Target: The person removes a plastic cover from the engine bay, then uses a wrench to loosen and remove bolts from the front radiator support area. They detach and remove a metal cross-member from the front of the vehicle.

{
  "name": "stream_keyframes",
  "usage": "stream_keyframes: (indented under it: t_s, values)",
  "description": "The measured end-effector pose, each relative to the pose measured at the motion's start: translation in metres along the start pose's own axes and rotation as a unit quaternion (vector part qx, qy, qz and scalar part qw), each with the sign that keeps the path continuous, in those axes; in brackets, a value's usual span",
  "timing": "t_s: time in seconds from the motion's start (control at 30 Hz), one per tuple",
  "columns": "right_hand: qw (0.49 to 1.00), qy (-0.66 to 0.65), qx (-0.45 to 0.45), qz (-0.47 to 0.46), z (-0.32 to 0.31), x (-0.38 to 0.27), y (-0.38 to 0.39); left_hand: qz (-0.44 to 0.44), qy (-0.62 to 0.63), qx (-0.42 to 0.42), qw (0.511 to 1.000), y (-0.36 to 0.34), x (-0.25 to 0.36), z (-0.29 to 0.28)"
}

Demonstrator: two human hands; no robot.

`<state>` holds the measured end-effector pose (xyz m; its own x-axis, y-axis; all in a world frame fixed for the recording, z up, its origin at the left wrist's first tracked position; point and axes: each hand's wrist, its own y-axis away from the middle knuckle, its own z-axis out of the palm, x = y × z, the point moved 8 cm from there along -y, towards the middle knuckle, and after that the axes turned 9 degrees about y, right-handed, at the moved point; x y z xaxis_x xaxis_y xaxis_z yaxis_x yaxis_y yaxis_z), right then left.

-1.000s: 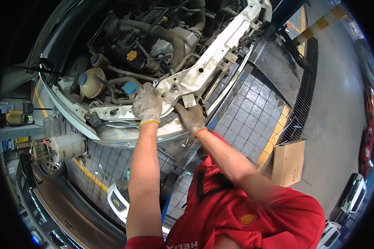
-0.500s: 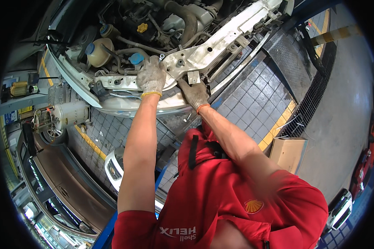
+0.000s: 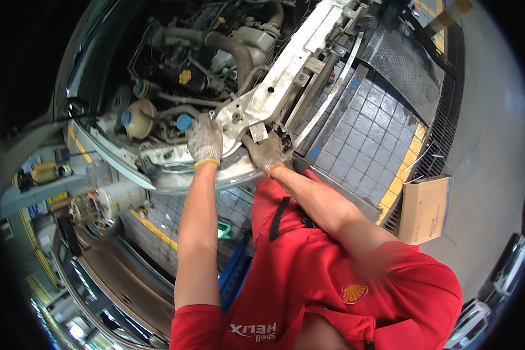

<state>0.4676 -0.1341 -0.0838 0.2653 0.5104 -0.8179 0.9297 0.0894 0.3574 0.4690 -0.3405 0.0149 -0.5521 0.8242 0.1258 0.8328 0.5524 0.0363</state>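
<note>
Working by feel calls for a steady left hand [image 3: 205, 141] and right-hand [image 3: 265, 154] fingers kept clear of metal edges. The car's white front bar [image 3: 281, 81] runs from beneath the left glove towards one o'clock; its small plate [image 3: 258, 132] sits at twelve from the right. The left lies curled over the bar; I cannot tell what either grips.

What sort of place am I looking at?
Most likely a car repair workshop: an exposed engine sits behind a bare white front crossbar, a brown car stands nearby, and yellow lines mark the tiled floor.
</note>
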Motion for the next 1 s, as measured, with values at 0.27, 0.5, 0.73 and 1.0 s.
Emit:
stream_keyframes:
  t_s: [0.27,0.5,0.73,1.0]
  values:
    - [0.991,0.120,-0.060,0.001,0.033,0.018,-0.002,0.128,0.178,-0.198,0.956,-0.079,0.020,-0.012]
    - [0.996,0.001,-0.052,0.070,0.036,0.035,-0.001,0.157,0.245,-0.431,0.854,-0.102,0.050,0.030]
    - [0.987,0.150,-0.024,-0.053,0.003,-0.008,0.009,0.186,0.275,-0.346,0.877,-0.099,0.047,0.017]
    - [0.999,-0.001,-0.044,0.012,0.006,-0.003,0.011,0.199,0.271,-0.342,0.878,-0.103,0.047,0.009]
